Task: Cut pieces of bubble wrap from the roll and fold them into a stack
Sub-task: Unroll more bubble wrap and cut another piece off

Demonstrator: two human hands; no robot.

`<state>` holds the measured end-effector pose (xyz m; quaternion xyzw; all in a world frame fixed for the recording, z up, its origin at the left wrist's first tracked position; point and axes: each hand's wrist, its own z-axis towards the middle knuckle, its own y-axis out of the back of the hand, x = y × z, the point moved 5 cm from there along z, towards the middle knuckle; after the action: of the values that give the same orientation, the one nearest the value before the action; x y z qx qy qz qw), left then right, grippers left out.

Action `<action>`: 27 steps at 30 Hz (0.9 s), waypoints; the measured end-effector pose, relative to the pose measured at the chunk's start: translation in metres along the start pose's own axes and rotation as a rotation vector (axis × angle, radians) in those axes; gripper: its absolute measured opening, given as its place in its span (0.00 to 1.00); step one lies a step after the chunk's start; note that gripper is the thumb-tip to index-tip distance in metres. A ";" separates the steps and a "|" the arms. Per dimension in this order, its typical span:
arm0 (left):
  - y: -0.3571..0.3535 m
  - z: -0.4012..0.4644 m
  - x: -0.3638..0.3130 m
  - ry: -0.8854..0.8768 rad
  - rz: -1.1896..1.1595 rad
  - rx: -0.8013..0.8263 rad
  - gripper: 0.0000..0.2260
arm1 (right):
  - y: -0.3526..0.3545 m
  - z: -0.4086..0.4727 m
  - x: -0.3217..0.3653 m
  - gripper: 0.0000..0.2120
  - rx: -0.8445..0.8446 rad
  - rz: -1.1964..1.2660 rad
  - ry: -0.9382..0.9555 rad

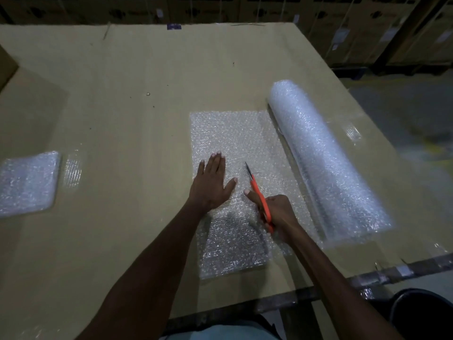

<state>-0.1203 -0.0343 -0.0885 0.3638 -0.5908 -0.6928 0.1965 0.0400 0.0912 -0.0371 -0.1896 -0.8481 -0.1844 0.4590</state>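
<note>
A roll of bubble wrap (326, 163) lies on the right of the cardboard-covered table (134, 82). Its unrolled sheet (232, 136) spreads flat to the left of it. My left hand (212, 185) presses flat on the sheet with straight fingers. Just to its right, my right hand (277, 214) grips orange-handled scissors (257, 190), with the blades pointing away from me over the sheet. A stack of folded bubble wrap (28, 182) sits at the left edge of the table.
A cardboard box corner (6, 67) shows at the far left. Taped table edge (392, 273) runs along the near right. Stacked cartons (269, 8) stand behind the table. A dark round object (424, 312) sits at the bottom right.
</note>
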 end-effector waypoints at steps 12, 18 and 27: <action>0.007 0.014 0.005 0.058 0.048 0.017 0.37 | -0.001 0.004 0.013 0.25 0.004 0.012 -0.020; 0.012 0.049 0.025 0.008 0.012 0.064 0.37 | -0.001 0.006 0.009 0.26 -0.011 -0.020 -0.034; 0.009 0.048 0.028 0.006 0.018 0.037 0.40 | -0.002 0.020 0.011 0.25 -0.002 -0.001 0.018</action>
<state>-0.1758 -0.0235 -0.0861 0.3643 -0.6062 -0.6788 0.1975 0.0189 0.1009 -0.0382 -0.1879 -0.8440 -0.1870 0.4662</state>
